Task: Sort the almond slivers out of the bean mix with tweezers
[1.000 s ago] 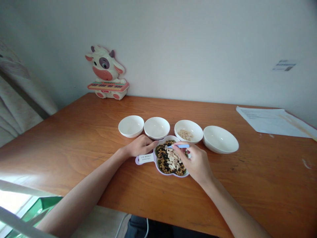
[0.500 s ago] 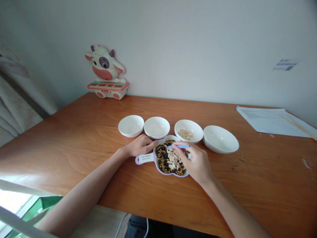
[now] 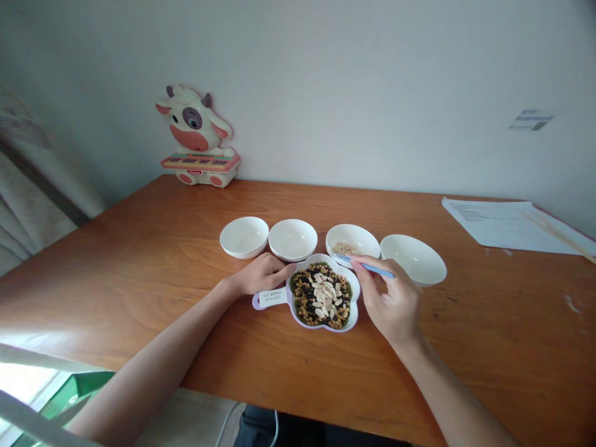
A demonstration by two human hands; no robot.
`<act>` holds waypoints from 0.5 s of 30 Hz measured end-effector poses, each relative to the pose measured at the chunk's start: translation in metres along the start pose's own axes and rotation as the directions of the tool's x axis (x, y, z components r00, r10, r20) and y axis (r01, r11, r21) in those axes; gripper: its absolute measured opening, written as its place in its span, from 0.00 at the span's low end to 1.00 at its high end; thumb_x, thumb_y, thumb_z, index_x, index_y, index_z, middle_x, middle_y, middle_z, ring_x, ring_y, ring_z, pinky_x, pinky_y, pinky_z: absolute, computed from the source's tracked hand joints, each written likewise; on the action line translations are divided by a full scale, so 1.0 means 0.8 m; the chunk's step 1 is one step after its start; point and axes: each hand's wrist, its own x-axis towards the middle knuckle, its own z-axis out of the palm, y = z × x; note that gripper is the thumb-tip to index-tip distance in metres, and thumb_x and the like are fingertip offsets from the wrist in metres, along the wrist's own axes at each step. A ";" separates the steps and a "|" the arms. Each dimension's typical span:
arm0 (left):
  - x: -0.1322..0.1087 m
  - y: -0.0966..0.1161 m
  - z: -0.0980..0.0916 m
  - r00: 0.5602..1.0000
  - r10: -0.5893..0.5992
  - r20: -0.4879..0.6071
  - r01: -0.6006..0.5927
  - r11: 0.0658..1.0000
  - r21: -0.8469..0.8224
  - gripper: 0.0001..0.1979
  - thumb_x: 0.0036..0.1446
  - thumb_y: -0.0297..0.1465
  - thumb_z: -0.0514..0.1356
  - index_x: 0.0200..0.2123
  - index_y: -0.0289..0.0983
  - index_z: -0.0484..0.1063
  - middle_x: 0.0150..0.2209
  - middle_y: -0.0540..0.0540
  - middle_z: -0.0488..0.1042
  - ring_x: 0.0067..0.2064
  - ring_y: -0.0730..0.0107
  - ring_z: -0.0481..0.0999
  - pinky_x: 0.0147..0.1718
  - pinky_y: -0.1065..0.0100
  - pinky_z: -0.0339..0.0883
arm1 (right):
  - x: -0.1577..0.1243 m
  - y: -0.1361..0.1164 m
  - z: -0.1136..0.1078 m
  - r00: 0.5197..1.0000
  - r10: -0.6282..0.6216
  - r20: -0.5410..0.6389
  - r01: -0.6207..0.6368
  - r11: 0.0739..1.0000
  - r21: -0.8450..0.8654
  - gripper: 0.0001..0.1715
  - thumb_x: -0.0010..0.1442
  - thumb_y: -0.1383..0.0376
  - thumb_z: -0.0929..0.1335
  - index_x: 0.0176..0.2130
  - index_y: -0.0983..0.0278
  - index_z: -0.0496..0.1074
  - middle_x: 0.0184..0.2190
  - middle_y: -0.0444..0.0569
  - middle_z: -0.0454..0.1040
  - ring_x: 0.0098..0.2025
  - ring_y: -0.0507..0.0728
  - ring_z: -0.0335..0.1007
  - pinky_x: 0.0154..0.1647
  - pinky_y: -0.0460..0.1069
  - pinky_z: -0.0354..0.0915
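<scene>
My left hand rests with its fingertips on the rim of a white, lilac-edged lobed dish, just above its handle with a printed label. The dish holds yellow beans, black beans and pale sliced seeds. My right hand pinches blue tweezers to the right of the dish, their tips reaching over the rim of a white bowl. That bowl holds a few pale seeds. Whether the tweezers hold a seed is hidden.
Three more white bowls stand in the row on the wooden table. A cow toy with a keyboard stands against the wall. Papers lie at the right, and a curtain hangs at the left.
My right hand has moved up and right, off the dish, carrying the tweezers toward the seed bowl. My left hand stays on the dish. The view has shifted slightly.
</scene>
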 end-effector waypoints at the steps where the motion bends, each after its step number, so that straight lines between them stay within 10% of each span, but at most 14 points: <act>1: 0.000 0.000 0.000 1.000 -0.011 -0.001 0.011 1.000 0.010 0.32 0.72 0.44 0.46 0.16 0.34 0.57 0.16 0.50 0.61 0.19 0.79 0.55 0.18 0.74 0.48 | 0.002 0.003 -0.003 1.000 -0.014 -0.019 0.014 1.000 -0.026 0.11 0.65 0.70 0.71 0.47 0.59 0.76 0.38 0.48 0.83 0.37 0.57 0.79 0.39 0.53 0.73; 15: 0.001 0.001 0.000 0.999 -0.036 0.006 0.036 0.999 0.017 0.32 0.72 0.44 0.46 0.16 0.35 0.56 0.16 0.50 0.59 0.20 0.79 0.54 0.18 0.74 0.46 | 0.012 0.017 -0.015 0.995 -0.080 -0.051 0.070 0.980 -0.186 0.12 0.65 0.69 0.71 0.49 0.60 0.74 0.39 0.49 0.83 0.33 0.55 0.76 0.38 0.51 0.71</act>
